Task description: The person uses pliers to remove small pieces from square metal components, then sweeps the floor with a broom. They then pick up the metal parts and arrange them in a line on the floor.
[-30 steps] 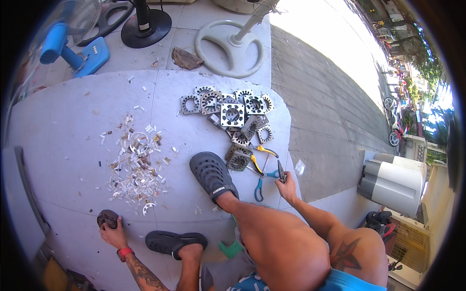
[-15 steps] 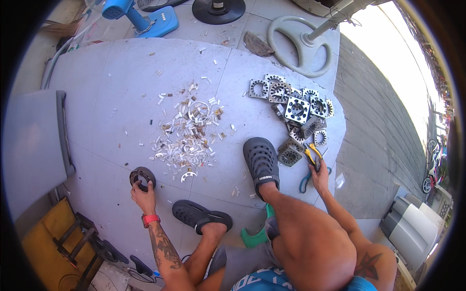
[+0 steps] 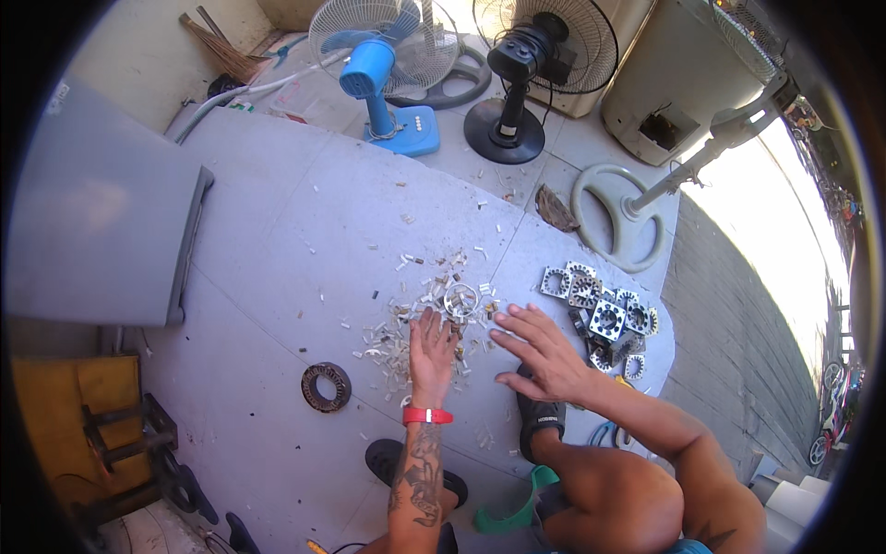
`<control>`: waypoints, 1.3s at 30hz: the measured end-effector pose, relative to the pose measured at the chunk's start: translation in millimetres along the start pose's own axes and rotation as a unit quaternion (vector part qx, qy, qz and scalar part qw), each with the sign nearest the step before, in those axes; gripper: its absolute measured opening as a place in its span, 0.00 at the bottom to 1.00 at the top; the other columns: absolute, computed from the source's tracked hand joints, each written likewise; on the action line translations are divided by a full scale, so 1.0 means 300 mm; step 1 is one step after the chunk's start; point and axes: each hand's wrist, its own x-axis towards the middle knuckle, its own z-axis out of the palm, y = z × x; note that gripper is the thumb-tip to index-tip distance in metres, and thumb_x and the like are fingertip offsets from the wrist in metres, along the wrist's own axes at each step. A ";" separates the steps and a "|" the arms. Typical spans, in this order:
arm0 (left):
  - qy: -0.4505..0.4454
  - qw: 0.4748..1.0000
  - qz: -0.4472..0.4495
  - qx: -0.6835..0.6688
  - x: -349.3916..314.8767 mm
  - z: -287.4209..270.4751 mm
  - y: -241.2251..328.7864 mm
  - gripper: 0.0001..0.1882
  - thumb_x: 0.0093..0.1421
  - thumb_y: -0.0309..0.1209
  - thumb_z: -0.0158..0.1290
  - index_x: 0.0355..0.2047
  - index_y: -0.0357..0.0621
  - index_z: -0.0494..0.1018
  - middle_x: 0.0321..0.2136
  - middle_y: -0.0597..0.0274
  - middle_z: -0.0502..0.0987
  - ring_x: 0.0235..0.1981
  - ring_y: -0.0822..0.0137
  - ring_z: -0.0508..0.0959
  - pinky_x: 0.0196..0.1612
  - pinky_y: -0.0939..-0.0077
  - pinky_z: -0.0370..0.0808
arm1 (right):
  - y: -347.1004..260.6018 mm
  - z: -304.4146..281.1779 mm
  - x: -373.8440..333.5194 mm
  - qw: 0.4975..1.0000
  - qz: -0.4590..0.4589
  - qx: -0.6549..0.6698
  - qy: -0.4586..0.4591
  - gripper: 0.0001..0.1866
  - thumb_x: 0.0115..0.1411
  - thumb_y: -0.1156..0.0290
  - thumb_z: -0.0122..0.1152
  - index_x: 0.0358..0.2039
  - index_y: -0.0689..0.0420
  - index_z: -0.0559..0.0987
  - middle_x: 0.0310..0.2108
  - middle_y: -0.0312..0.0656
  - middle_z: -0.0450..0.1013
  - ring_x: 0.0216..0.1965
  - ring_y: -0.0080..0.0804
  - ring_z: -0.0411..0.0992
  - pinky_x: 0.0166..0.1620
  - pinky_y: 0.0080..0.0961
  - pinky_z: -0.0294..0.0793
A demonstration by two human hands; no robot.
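Note:
My left hand (image 3: 432,358), with a red band at the wrist, is held over the near part of a scattered heap of small white and brownish pieces (image 3: 392,337). Its fingers are stretched out and it holds nothing. To its right, my right hand (image 3: 544,355) has spread fingers and nothing in it, above my dark clog (image 3: 543,417). A dark slotted ring, like a motor core (image 3: 327,387), lies flat on the floor left of my left hand. A white ring (image 3: 460,299) lies among the small pieces. Blue tool handles (image 3: 602,434) show below my right forearm, which partly hides them.
Several square slotted metal plates (image 3: 607,319) are piled right of my right hand. A blue fan (image 3: 371,72), a black fan (image 3: 509,129) and a grey round stand base (image 3: 620,217) stand at the back. A grey cabinet (image 3: 111,212) stands on the left.
My left hand has let go of the dark ring and moved right, over the small pieces. My right hand has let go of the yellow-handled pliers and moved left. The view has tilted up.

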 end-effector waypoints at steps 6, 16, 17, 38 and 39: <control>-0.107 0.953 -0.042 -0.281 0.089 0.171 0.097 0.44 0.68 0.66 0.42 0.70 0.43 0.58 0.66 0.47 0.63 0.67 0.48 0.64 0.69 0.52 0.60 | 0.179 0.173 0.476 0.983 -0.049 -0.015 -0.178 0.38 0.69 0.37 0.48 0.70 0.48 0.66 0.69 0.46 0.63 0.70 0.45 0.61 0.73 0.52 0.53; 0.372 0.733 -0.026 0.569 -0.392 -0.396 1.002 0.19 0.58 0.45 0.64 0.37 0.41 0.78 0.24 0.60 0.81 0.21 0.68 0.80 0.28 0.71 0.76 | 0.241 -0.324 0.263 0.865 0.292 -0.042 -0.405 0.25 0.65 0.50 0.59 0.51 0.58 0.81 0.44 0.56 0.80 0.48 0.57 0.78 0.54 0.50 0.76; 0.381 0.770 -0.100 0.502 -0.541 -0.405 1.041 0.17 0.59 0.42 0.63 0.39 0.41 0.78 0.24 0.61 0.81 0.23 0.68 0.80 0.29 0.70 0.77 | 0.184 -0.402 0.220 0.845 0.309 -0.022 -0.436 0.25 0.65 0.50 0.59 0.51 0.56 0.81 0.46 0.55 0.80 0.49 0.56 0.78 0.54 0.48 0.76; 0.541 0.838 -0.064 -0.046 -2.477 0.354 0.383 0.16 0.64 0.45 0.59 0.47 0.52 0.76 0.37 0.68 0.81 0.32 0.69 0.80 0.35 0.66 0.76 | -1.083 -0.780 1.075 0.845 0.223 0.180 -0.452 0.21 0.69 0.58 0.60 0.55 0.59 0.78 0.40 0.42 0.80 0.33 0.31 0.80 0.32 0.25 0.75; 0.551 0.834 -0.021 -0.039 -2.444 0.359 0.452 0.18 0.64 0.46 0.59 0.48 0.49 0.76 0.37 0.65 0.81 0.32 0.69 0.80 0.34 0.70 0.76 | -1.165 -0.755 1.125 0.846 0.196 0.170 -0.465 0.20 0.69 0.58 0.59 0.54 0.58 0.78 0.40 0.41 0.80 0.33 0.30 0.80 0.33 0.25 0.74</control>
